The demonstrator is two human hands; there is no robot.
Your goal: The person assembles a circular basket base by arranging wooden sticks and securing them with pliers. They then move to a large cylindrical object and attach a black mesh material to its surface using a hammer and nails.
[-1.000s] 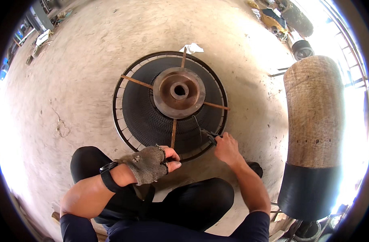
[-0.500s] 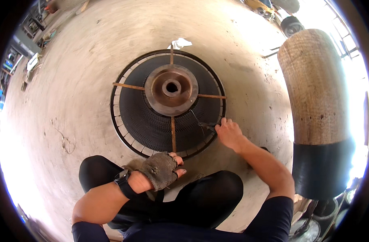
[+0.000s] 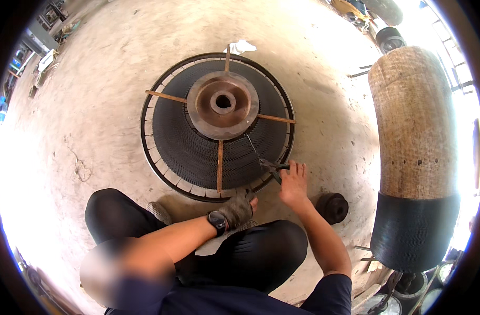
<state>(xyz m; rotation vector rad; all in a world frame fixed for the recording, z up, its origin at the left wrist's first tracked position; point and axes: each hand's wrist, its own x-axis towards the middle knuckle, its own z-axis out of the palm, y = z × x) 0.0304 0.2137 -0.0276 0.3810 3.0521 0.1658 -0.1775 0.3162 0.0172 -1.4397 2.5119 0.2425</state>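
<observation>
My right hand point(image 3: 293, 182) is closed around a pair of pliers point(image 3: 274, 166) over the lower right of a round black mesh point(image 3: 190, 163). From the jaws a thin wire point(image 3: 252, 144) runs up toward a heavy brown metal wheel point(image 3: 198, 118) lying on the mesh's middle. A black rim point(image 3: 155, 178) with short spoke-like wires encircles the mesh. My left hand point(image 3: 236, 211), in a worn fingerless glove, is at the rim's near edge. Its fingertips are small and partly hidden, so I cannot tell their grip.
Rusty flat bars point(image 3: 220, 167) stick out from under the metal wheel. A dark round part point(image 3: 332, 208) lies on the floor by my right forearm. A large brown roll point(image 3: 415, 126) with black mesh point(image 3: 415, 231) at its near end stands right. White cloth point(image 3: 242, 47) lies beyond the rim.
My right hand has moved slightly down with the pliers, still at the wire. My left hand has shifted right along the near rim. The dark round part has come more into view.
</observation>
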